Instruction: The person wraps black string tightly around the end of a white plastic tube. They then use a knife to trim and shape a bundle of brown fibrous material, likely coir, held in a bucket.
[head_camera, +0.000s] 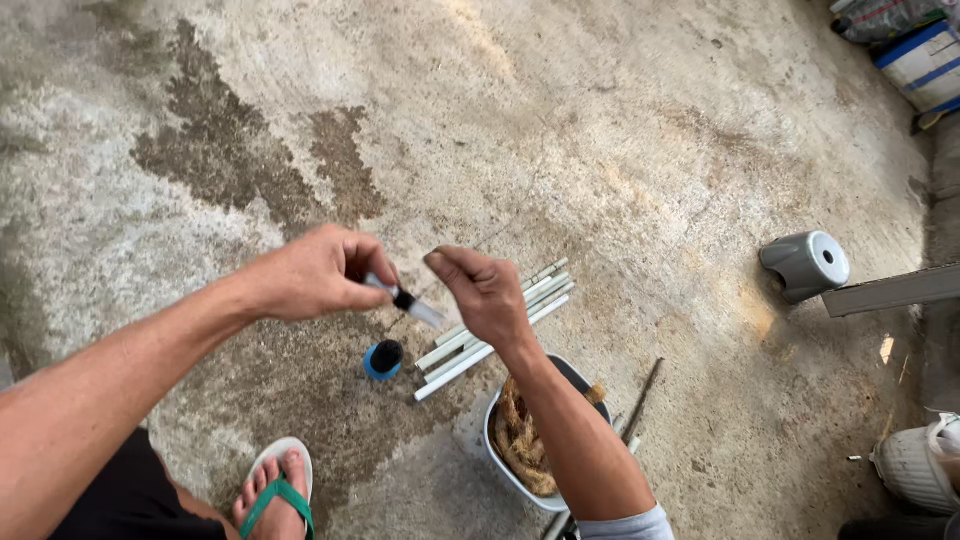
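Observation:
My left hand (315, 272) is closed around a small brush (405, 300) with a pale handle, a black ferrule and whitish bristles pointing right and down. My right hand (478, 290) hovers just right of the bristles with fingers pinched together; whether something small sits between them I cannot tell. Below the brush an open blue-rimmed can (383, 359) stands on the concrete floor. Several white plastic pipes (495, 330) lie in a bundle under my right hand.
A pale bucket (500, 455) with brownish fibrous stuff sits under my right forearm, with a thin rod (640, 400) beside it. A grey cylindrical object (805, 265) lies at right, a white sack (915, 465) at lower right, boxes (925, 60) top right. My sandalled foot (275, 495) is below.

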